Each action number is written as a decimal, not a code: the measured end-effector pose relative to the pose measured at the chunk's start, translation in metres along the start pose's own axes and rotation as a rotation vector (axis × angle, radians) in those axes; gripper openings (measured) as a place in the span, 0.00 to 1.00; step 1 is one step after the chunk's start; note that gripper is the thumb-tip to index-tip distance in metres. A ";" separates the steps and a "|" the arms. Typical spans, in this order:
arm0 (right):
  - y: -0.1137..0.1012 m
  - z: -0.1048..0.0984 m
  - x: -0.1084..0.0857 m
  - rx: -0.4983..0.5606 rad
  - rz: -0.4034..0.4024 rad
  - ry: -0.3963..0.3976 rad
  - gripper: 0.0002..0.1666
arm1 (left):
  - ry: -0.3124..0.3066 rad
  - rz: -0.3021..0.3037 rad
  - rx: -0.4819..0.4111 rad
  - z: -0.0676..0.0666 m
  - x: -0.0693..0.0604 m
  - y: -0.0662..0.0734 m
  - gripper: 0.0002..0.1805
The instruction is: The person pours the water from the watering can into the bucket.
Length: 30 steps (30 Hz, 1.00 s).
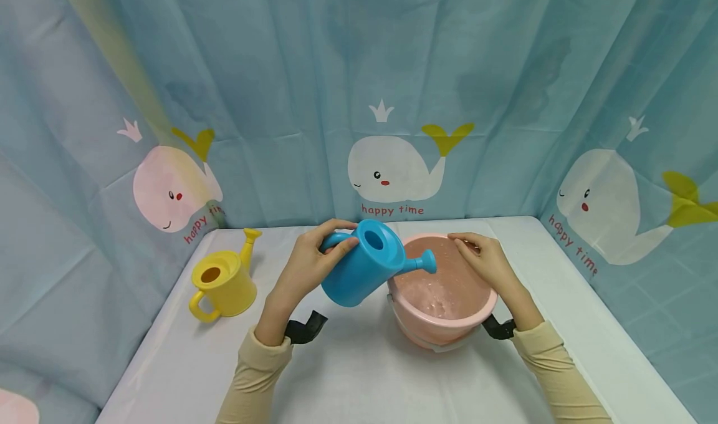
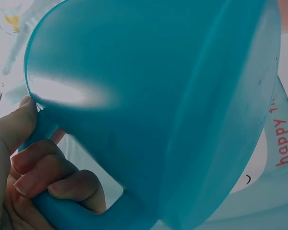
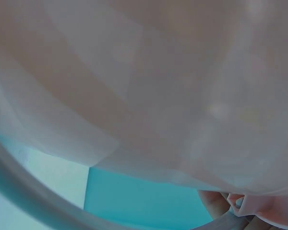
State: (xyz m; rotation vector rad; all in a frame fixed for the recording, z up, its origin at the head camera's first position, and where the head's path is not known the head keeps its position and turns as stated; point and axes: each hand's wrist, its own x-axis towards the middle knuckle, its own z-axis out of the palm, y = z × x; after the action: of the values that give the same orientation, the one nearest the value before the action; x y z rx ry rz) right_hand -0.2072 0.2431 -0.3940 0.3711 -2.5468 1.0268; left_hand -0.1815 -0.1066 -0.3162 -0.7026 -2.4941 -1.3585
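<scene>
My left hand (image 1: 316, 252) is gripping the handle (image 2: 74, 213) of the blue watering can (image 1: 359, 277), fingers curling round it and thumb lying near the opening. The can is tilting above the table (image 1: 348, 374) at six o'clock in the head view, its spout (image 1: 417, 263) pointing toward three o'clock over the near-left side of the pink bucket (image 1: 412, 318). In the left wrist view the can's body is filling most of the picture, and its spout is staying out of sight there.

My right hand (image 1: 485, 263) is pinching the bucket's rim at about one o'clock, thumb inside; some fingers are hiding behind the wall. The right wrist view is mostly showing blurred bucket wall, with a few fingertips peeking past a pink lug (image 3: 239, 203) at five o'clock. Something clear and rippled is shining on the bucket's floor, but I cannot tell how deep it is.

The yellow watering can (image 1: 227, 290) is standing at nine o'clock from the blue one, its inside too dark to read. The frame's bottom edge is cutting off both my sleeves (image 1: 260, 361).
</scene>
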 end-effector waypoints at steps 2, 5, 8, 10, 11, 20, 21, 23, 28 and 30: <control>0.000 0.000 -0.001 0.000 0.000 0.000 0.15 | -0.001 0.000 0.004 0.000 0.000 0.000 0.18; -0.001 0.000 -0.001 0.001 -0.005 0.004 0.15 | -0.002 -0.001 0.012 0.000 0.000 0.000 0.18; 0.000 0.000 -0.001 -0.001 -0.016 0.011 0.14 | -0.003 0.002 0.019 0.000 0.000 0.001 0.18; 0.000 0.000 0.000 -0.003 -0.021 0.014 0.14 | -0.004 0.005 0.020 0.000 0.000 0.002 0.18; 0.000 0.000 0.000 -0.002 -0.022 0.014 0.14 | -0.005 0.007 0.019 0.000 0.000 0.003 0.18; -0.001 0.000 0.001 -0.010 -0.032 0.025 0.14 | -0.003 0.025 0.023 0.001 0.001 0.007 0.18; -0.001 0.000 0.001 -0.010 -0.033 0.026 0.13 | -0.003 0.029 0.026 0.001 0.001 0.007 0.18; -0.001 0.000 0.001 -0.010 -0.036 0.028 0.13 | -0.001 0.033 0.030 0.001 0.002 0.007 0.19; -0.002 0.000 0.001 -0.008 -0.031 0.027 0.13 | -0.001 0.028 0.039 0.002 0.002 0.007 0.19; -0.002 0.000 0.000 -0.007 -0.027 0.025 0.13 | -0.002 0.026 0.037 0.002 0.002 0.007 0.19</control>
State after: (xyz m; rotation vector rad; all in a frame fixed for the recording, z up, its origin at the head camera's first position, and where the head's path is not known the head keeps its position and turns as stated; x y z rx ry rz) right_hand -0.2070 0.2415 -0.3931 0.3875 -2.5157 1.0067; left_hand -0.1798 -0.1014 -0.3115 -0.7270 -2.4961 -1.2994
